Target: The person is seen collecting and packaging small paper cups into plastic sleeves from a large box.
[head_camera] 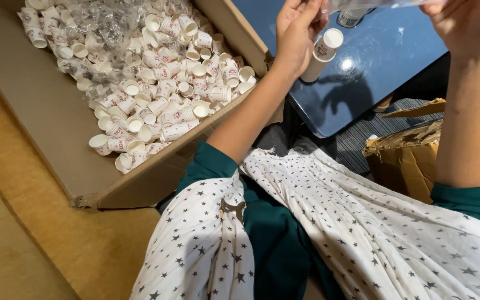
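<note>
My left hand (295,33) is raised over the blue table and grips a short stack of small white paper cups (320,55), the stack slanting down and left. My right hand (468,22) is at the top right edge, fingers closed on a clear plastic bag (373,4) stretched between both hands. To the left lies a large open cardboard box (56,128) filled with several loose and stacked white paper cups (162,83) with red print, some under clear plastic wrap (95,22).
A glossy blue table (362,78) sits ahead with a small clear container (351,16) on it. A torn brown cardboard piece (406,155) lies at right. My lap is covered by white star-patterned cloth (334,233). Tan floor (29,244) is at left.
</note>
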